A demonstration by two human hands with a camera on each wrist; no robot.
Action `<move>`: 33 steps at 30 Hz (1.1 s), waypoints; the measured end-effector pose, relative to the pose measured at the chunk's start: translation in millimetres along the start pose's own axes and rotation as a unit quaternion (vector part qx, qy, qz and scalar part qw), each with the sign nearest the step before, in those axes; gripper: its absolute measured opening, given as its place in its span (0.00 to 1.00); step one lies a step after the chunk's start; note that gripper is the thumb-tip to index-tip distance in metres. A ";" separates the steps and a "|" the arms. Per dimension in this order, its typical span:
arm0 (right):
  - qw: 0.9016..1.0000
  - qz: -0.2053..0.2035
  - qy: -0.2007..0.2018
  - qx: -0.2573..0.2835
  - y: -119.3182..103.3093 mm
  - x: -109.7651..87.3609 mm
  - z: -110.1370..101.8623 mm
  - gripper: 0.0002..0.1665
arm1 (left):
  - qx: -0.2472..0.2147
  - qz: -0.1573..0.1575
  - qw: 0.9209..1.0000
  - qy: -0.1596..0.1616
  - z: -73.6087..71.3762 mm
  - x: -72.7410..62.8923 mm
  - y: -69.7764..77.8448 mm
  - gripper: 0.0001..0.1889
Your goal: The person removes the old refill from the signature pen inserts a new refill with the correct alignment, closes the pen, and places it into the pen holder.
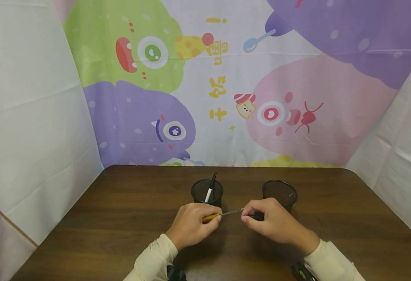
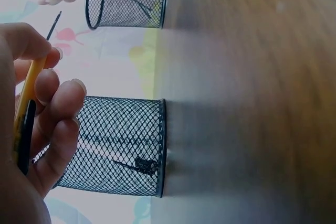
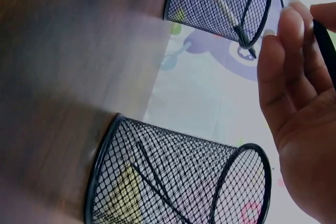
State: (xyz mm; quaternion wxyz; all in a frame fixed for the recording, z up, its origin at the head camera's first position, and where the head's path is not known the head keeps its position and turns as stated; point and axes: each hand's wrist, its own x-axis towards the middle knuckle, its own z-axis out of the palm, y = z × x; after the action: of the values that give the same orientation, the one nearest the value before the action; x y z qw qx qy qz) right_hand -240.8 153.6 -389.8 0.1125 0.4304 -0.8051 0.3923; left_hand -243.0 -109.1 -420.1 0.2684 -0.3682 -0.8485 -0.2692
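My left hand (image 1: 195, 221) grips the yellow-and-black handle of a slim screwdriver (image 1: 210, 217), its thin shaft pointing right. My right hand (image 1: 274, 220) holds a black stick-like thing (image 1: 256, 216), mostly hidden by the fingers; its kind is unclear. The shaft's end comes close to the right fingertips (image 1: 243, 215); whether they touch cannot be told. Behind the left hand stands a black mesh pen holder (image 1: 195, 191) with a white marker with a black cap (image 1: 210, 187) leaning in it. Behind the right hand is a second mesh holder (image 1: 279, 180) with thin dark rods (image 3: 152, 174) inside.
Both holders stand on a brown wooden table (image 1: 138, 195). At the back hangs a cloth printed with cartoon monsters (image 1: 223, 136). Pale cloth walls (image 1: 33, 97) close off the sides. Black wrist devices (image 1: 302, 271) sit at the sleeves.
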 end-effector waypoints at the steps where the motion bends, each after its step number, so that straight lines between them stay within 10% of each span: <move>1: 1.000 -0.004 -0.010 0.000 0.0 0.0 0.9 0.06 | -0.002 0.000 1.000 -0.001 -0.1 0.0 -0.1 0.03; 16: 0.990 -0.009 -0.140 0.006 1.9 -0.5 17.8 0.04 | -0.005 0.012 1.000 0.004 0.8 0.5 0.1 0.03; 33: 0.979 0.032 -0.199 -0.017 1.6 -1.4 19.9 0.05 | -0.016 0.010 1.000 0.000 0.5 0.6 0.3 0.03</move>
State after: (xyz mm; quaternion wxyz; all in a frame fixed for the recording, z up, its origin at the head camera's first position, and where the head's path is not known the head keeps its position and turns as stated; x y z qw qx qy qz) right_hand -238.2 140.5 -404.7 -0.0552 0.4723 -0.8313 0.2879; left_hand -243.2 -108.3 -420.0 0.2654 -0.3809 -0.8402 -0.2803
